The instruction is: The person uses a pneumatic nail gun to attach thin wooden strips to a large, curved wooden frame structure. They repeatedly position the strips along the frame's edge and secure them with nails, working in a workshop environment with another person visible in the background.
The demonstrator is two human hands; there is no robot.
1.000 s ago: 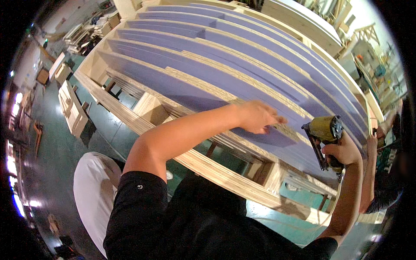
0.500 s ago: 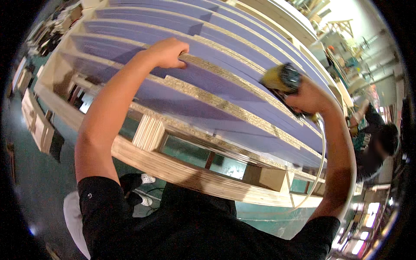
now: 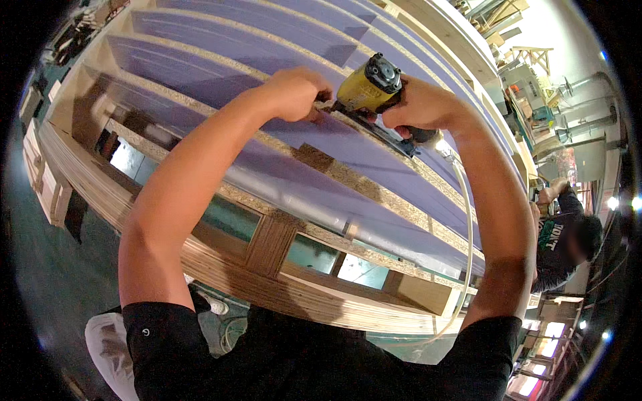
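Note:
My right hand (image 3: pixel 428 105) is wrapped round the handle of a yellow and black air nail gun (image 3: pixel 364 85). A pale hose (image 3: pixel 468 220) runs down from its handle. The gun lies along the top edge of a chipboard strip (image 3: pixel 358 125), its nose close to my left hand. My left hand (image 3: pixel 295 95) is closed over the same strip, fingers curled at its edge. Several more chipboard strips (image 3: pixel 401 194) stand on edge in parallel rows between purple-blue panels (image 3: pixel 301 170). Whether the gun's nose touches the wood is hidden.
A thick layered wooden rail (image 3: pixel 221 267) borders the frame on my side, with openings behind it. At the right a person in dark clothes (image 3: pixel 568 237) works along the far side. Wooden pieces (image 3: pixel 43 177) stand on the green floor (image 3: pixel 40 267) at the left.
My right hand has brought the nail gun left and up along the strips, close to my left hand. My left hand has shifted right along the strip. The view has turned slightly.

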